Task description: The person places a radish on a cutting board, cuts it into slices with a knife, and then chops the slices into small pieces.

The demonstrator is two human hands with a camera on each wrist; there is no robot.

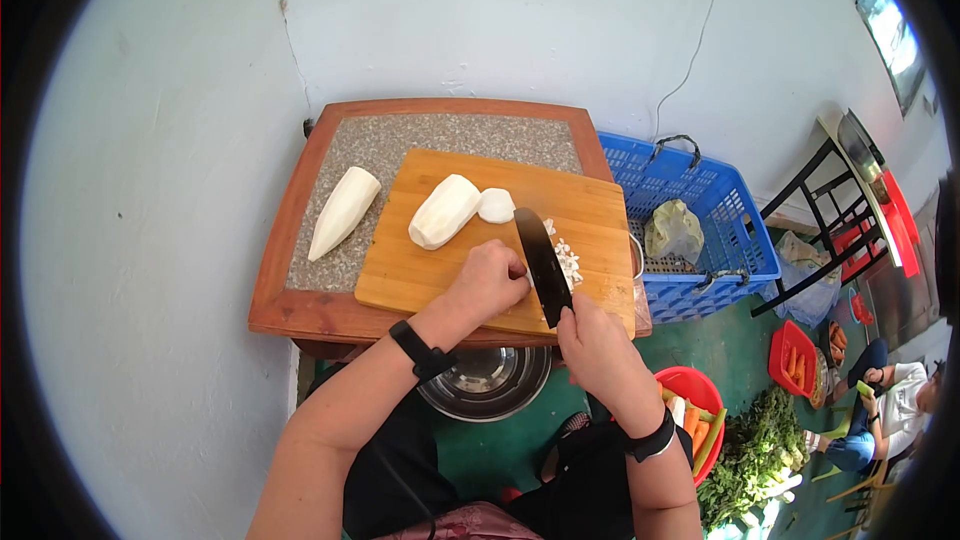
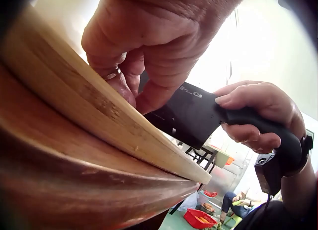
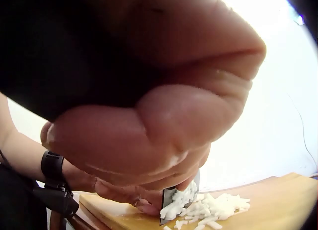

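Note:
My right hand (image 1: 603, 352) grips the black handle of a cleaver (image 1: 543, 265), its dark blade standing on the wooden cutting board (image 1: 590, 202). Close to the blade's left side, my left hand (image 1: 487, 280) bends its fingers down onto the board, holding a small piece of white radish mostly hidden under the fingertips. Chopped radish bits (image 3: 213, 208) lie against the blade and to its right. Further back on the board are a peeled white radish chunk (image 1: 445, 211) and a round radish slice (image 1: 496, 206). A tapered peeled radish (image 1: 345, 212) rests left of the board.
The board sits on a wood-framed table (image 1: 275, 275) with a speckled top. A blue plastic basket (image 1: 690, 165) holding a plastic bag stands to the right. Below are a metal basin (image 1: 487, 402), a red bowl of vegetables (image 1: 690, 380) and leafy greens (image 1: 755, 455). Another person (image 1: 905, 402) sits far right.

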